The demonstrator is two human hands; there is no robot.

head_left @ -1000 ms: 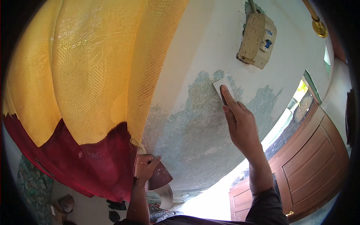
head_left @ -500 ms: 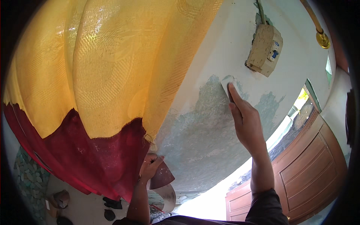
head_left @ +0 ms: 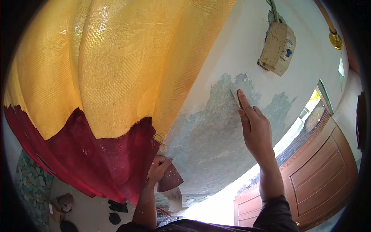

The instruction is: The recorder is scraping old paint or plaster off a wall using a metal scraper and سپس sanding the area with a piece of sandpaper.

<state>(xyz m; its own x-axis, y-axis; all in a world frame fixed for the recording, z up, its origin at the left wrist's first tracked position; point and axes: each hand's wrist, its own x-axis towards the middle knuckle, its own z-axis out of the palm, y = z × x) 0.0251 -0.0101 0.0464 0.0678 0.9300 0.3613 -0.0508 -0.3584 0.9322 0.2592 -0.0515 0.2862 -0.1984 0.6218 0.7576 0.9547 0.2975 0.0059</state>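
My right hand (head_left: 258, 131) grips a scraper (head_left: 235, 93) with its index finger stretched along it. The scraper's thin pale blade lies against the wall (head_left: 208, 139), at the upper part of a rough grey-green patch with ragged edges under white paint. Lower down, beside the curtain's hem, my left hand (head_left: 156, 170) pinches a sheet of sandpaper (head_left: 170, 179). Its reddish-brown face has white specks, and a curled part shows a pale back. The yellow curtain (head_left: 127, 69) with a dark red lower band (head_left: 119, 162) hangs close by that hand.
A beige breaker box (head_left: 275, 48) with a blue switch sits on the upper wall, below a cable. Farther right are a brass rod end (head_left: 336, 40) and a brown wooden door (head_left: 322, 176). Dark items (head_left: 117, 207) and a cardboard box (head_left: 56, 212) lie on the floor.
My right hand and the scraper have moved slightly down on the wall. The whole view has shifted a little. My left hand keeps hold of the sandpaper.
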